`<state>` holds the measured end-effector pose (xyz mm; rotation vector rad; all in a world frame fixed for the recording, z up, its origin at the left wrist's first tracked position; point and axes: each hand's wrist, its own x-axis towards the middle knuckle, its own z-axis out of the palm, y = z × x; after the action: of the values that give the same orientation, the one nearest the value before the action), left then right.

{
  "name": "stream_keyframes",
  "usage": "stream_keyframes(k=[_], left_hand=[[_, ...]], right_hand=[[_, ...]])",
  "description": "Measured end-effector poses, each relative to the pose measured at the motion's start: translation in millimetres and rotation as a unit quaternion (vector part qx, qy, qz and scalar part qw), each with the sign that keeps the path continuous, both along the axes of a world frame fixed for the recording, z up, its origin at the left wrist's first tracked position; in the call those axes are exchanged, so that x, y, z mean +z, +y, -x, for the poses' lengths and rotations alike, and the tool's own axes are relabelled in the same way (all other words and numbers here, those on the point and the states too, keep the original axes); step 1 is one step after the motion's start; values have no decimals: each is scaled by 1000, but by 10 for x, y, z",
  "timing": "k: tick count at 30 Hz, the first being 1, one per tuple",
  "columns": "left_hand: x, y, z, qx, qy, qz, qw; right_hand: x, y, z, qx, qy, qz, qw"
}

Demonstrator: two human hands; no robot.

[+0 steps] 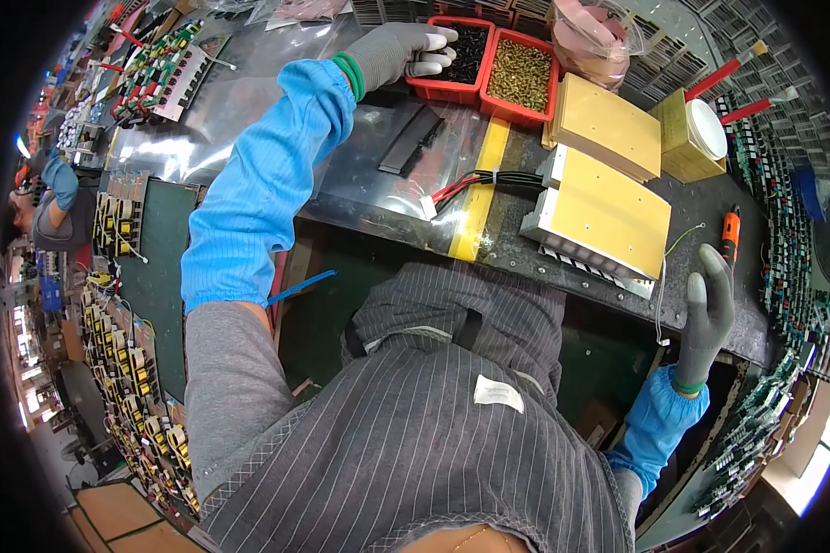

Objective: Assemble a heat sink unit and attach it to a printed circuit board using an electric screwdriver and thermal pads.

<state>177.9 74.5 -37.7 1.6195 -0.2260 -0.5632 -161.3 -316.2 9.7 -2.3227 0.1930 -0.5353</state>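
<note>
My left hand [401, 55], in a grey glove with pale fingertips, hangs over the near left part of a red bin [438, 90] of small black pieces [470, 51]. Its thumb and fingers are apart, with nothing visible between them. On the right, my right hand [707, 309] is raised at the bench edge, fingers spread, holding nothing. Just beyond it lies an orange and black screwdriver [730, 235]. Two metal heat-sink-like housings with yellow top plates, a nearer one [609, 214] and a farther one [607, 124], lie between my hands. Red and black wires [470, 182] run leftward from the nearer housing.
Beside the first bin stands a red bin of brass-coloured screws [521, 76]. A yellow block with a white round container [707, 129] and red-handled brushes [715, 78] is at the far right. Black strips [411, 140] lie on clear sheeting. Circuit boards [171, 78] fill the left.
</note>
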Motion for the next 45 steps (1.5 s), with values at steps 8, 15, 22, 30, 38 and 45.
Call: stream_keyframes(k=[8,15,22,30,38,45], left_hand=[[54,5,9,-6,58,47,997],[285,-264,436,-80,32,124,989],[602,-871,1239,-120,44,102,986],[625,-1315,1636,-149,53,140,977],[515,-1273,1566,-119,70,204,969],[409,-1148,1446,-130,113,206,963]], right_hand=[[23,-11,-25,8,-3,8,1000],[254,207,-311,117,-22,19,993],[312,646,-747,231,-97,4,968],[181,725,-935,148,-132,29,980],[265,245,-1035,168,-96,252,948],[42,185,-1038,171,-23,424,889]])
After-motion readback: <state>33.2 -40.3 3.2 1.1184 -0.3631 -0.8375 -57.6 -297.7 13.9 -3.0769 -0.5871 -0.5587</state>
